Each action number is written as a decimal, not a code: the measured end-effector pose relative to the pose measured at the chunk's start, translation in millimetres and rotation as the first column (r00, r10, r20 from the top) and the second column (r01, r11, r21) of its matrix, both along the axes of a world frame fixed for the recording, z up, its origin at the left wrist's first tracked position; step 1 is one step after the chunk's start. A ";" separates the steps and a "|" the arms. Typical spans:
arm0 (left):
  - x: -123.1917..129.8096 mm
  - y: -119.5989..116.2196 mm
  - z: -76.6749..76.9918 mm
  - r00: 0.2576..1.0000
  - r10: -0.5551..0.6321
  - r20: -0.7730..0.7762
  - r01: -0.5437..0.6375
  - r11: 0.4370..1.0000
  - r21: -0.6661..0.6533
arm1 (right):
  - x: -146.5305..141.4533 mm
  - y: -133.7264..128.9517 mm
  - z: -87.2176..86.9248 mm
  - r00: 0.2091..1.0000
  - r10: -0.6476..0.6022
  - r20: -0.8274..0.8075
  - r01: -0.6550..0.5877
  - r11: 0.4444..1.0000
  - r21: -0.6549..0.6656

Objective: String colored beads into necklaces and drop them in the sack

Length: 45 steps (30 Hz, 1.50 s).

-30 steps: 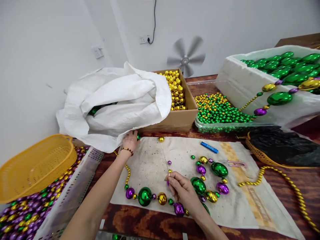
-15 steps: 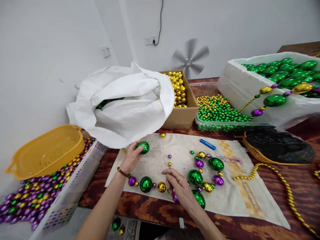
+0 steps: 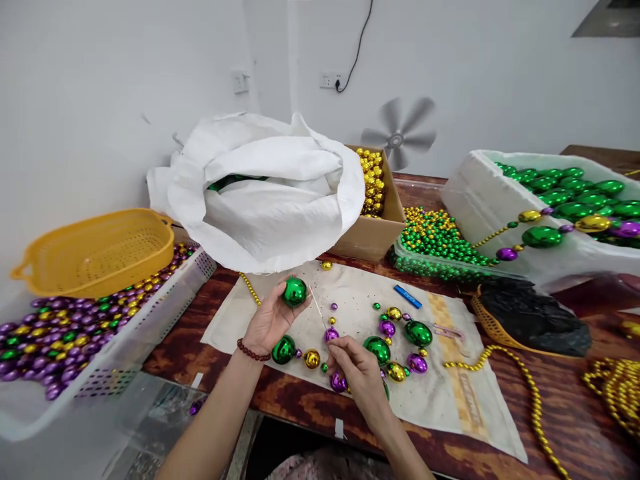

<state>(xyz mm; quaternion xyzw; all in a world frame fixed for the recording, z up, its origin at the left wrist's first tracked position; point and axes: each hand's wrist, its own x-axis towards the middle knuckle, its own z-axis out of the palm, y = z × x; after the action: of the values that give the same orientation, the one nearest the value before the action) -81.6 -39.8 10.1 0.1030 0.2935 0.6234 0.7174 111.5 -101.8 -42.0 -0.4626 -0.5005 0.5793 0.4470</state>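
My left hand point(image 3: 274, 313) is closed around a large shiny green ball bead point(image 3: 295, 291), held up over the cloth. My right hand point(image 3: 353, 363) pinches a thin, long needle point(image 3: 317, 307), whose tip points up toward the green bead. A purple bead point(image 3: 331, 334) shows right at the right fingertips; whether it is on the needle or lies behind I cannot tell. Below and around the hands, a strand of purple, gold and green beads point(image 3: 396, 372) curves over the beige cloth point(image 3: 425, 407), partly hidden by my right hand.
A white sack point(image 3: 265, 227) stands behind, beside a carton of gold beads point(image 3: 373, 180). A clear tray of small beads point(image 3: 435, 233) and a foam box of green beads point(image 3: 575, 190) are at right. A yellow basket point(image 3: 100, 253) rests over mixed beads. A blue bar point(image 3: 407, 297) lies on the cloth.
The view has shifted. My hands are closer together, with the needle tip now close beside the green bead. A purple bead now shows at my right fingertips.
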 end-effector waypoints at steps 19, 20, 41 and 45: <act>20.2 -0.3 6.6 0.981 0.176 0.086 -0.179 0.983 0.030 | 11.2 -28.3 -21.3 0.987 0.029 0.159 -0.057 0.983 0.174; 20.4 -0.7 5.7 0.980 0.181 0.082 -0.184 0.982 0.035 | 11.3 -28.1 -22.2 0.988 0.030 0.151 -0.057 0.983 0.176; 32.7 -18.6 2.6 0.987 0.106 -0.119 -0.084 0.980 0.180 | 4.6 -19.8 -15.2 0.996 0.024 0.087 -0.037 0.988 0.147; 40.7 -26.2 3.6 0.982 0.111 -0.151 -0.080 0.977 0.199 | -2.8 -12.6 -14.3 0.998 0.009 0.067 -0.019 0.990 0.141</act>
<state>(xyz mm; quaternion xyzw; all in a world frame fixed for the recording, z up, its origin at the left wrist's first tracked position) -40.9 -66.0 13.7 0.2075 0.2934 0.6724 0.6471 108.7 -114.4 -56.3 -0.4452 -0.5584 0.5297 0.4577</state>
